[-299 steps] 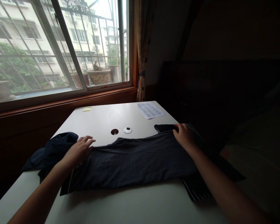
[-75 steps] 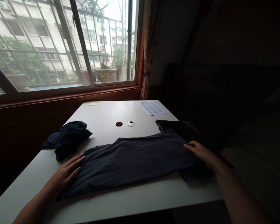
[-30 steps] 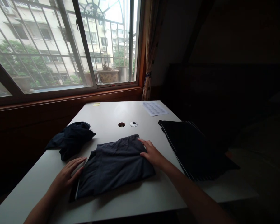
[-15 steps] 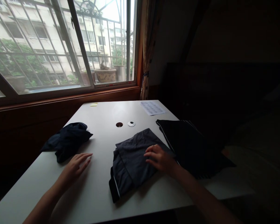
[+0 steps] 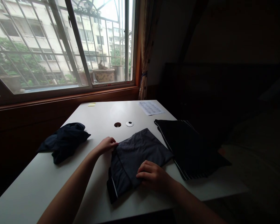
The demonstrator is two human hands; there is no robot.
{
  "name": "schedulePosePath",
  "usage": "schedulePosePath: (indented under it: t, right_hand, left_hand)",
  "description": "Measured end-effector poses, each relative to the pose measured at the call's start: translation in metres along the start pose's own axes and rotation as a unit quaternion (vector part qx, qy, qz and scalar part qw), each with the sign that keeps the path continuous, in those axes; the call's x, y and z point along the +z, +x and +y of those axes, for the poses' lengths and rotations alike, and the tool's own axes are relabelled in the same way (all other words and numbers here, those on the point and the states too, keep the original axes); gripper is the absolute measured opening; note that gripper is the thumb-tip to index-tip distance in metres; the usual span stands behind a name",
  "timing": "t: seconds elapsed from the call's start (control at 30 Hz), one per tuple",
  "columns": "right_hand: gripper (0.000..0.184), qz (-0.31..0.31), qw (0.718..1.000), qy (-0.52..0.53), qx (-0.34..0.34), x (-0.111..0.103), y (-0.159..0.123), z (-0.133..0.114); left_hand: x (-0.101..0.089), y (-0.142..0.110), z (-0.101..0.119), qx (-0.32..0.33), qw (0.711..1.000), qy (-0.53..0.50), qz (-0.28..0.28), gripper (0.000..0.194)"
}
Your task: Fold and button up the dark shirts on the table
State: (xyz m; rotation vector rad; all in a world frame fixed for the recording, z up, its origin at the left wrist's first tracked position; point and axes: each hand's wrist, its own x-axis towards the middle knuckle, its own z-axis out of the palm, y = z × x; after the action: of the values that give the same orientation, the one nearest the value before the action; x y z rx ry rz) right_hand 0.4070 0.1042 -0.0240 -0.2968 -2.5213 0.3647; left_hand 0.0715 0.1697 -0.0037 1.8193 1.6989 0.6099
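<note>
Folded grey garment [image 5: 141, 147] on white table [image 5: 100, 116], judged light, limp, best held at corners; one is pinched by the left hand [image 5: 107, 144]; how the right hand [image 5: 154, 175] grips cannot be told.

Head-worn view, forward-down over table [image 5: 95, 183]

A sliding window [image 5: 79, 46] filled the upper left, its grey daylight falling across the white counter [image 5: 102, 113] below. Beyond it stood a metal grille [image 5: 96, 56], a patterned flowerpot [image 5: 104, 76], green trees [image 5: 17, 62] and a pale building [image 5: 88, 43]. A patterned curtain [image 5: 143, 84], tied in, hung beside the window's wooden frame [image 5: 138, 53], and dark wood panelling [image 5: 25, 124] ran underneath. Toward the right, the wall [image 5: 164, 40] lay in deep shadow.
</note>
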Motion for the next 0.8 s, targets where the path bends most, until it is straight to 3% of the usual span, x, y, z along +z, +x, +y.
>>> schedulePosePath:
  t: [0.13,0.23,0.47,0.8]
  right_hand:
    - [0.016,0.035,0.999,-0.012,-0.004,0.0,0.004,-0.004]
    - [0.016,0.052,0.999,0.002,0.002,-0.002,0.006,-0.007]
    - [0.018,0.125,0.991,0.031,0.041,-0.007,0.008,-0.011]
    - [0.028,0.182,0.983,0.025,0.023,-0.012,0.025,-0.031]
  left_hand:
    - [-0.001,0.005,0.005,-0.028,0.998,-0.018,-0.056,0.031]
    - [-0.001,0.003,0.007,-0.053,0.996,-0.042,-0.06,0.029]
    - [0.0,-0.007,0.015,-0.092,0.988,-0.118,-0.031,0.032]
    - [-0.017,-0.015,0.025,-0.042,0.964,-0.255,0.067,0.044]
